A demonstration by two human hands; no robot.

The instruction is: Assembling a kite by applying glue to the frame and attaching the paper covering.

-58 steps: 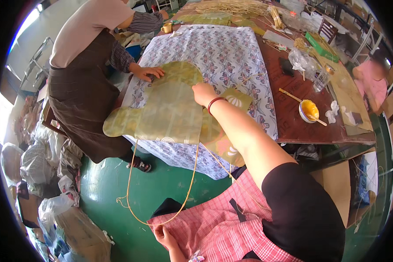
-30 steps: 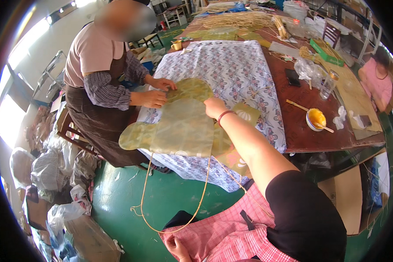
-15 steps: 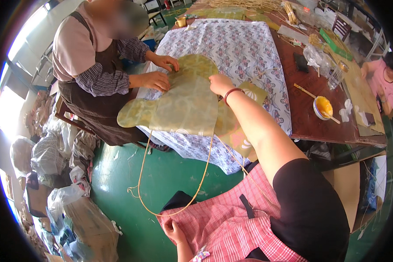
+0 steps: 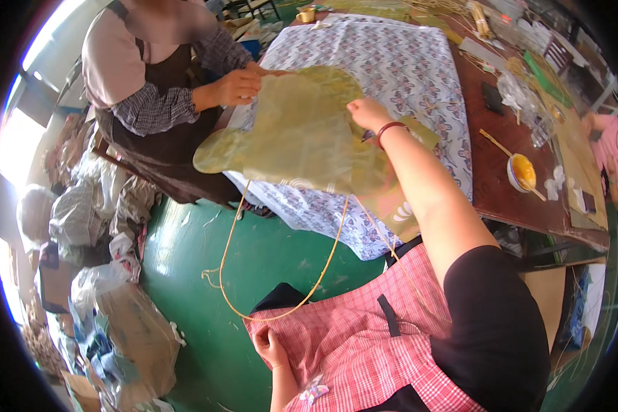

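The right hand [image 4: 368,112] lays its grip flat, fingers spread, on the yellow-green sheet [image 4: 302,134], which lies over the patterned cloth [image 4: 405,75] at the near edge of the bench [image 4: 501,178]. The left hand [image 4: 269,347] rests by the pink checked apron [image 4: 364,343], its grip curled around a thin cane strand [image 4: 281,312] looping from the sheet. A co-worker's hands [image 4: 237,86] press the sheet's far edge.

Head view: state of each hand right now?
Left hand: closed on the yellow cord at the lap.
Right hand: resting on the yellow-green sheet; grip cannot be told.
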